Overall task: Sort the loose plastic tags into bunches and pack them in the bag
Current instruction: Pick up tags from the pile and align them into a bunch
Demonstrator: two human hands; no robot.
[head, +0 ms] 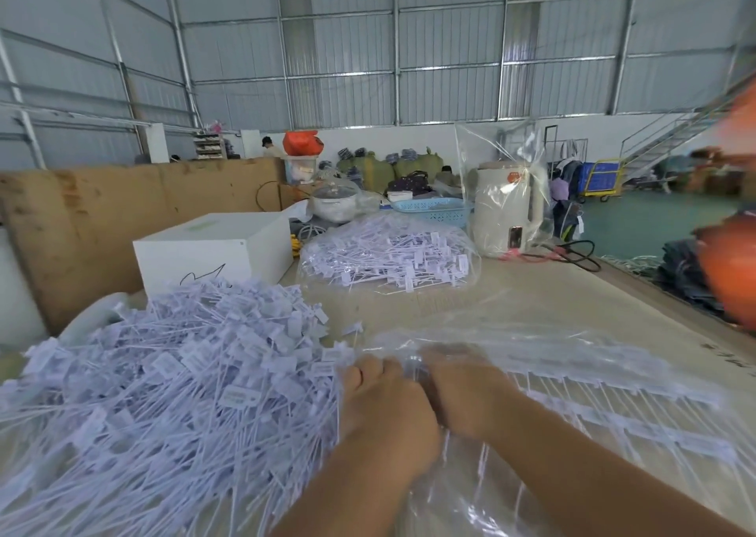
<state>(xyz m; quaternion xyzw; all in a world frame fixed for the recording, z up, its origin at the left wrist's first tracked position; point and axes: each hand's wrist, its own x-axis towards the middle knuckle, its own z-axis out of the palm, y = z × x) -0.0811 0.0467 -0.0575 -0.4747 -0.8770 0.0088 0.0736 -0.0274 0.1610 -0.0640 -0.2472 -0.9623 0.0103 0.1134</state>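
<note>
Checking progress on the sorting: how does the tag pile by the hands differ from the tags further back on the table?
The near pile lies loose and uncovered; the far tags sit inside a clear bag. The near pile looks larger and spreads to the picture's left edge; the far tags form a compact mound. The left hand touches the near pile; no hand is near the far tags. Both hold the same white plastic tags.

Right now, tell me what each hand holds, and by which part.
Both the left hand and right hand meet at the clear plastic bag, apparently at its edge; motion blur hides the exact grip.
</note>
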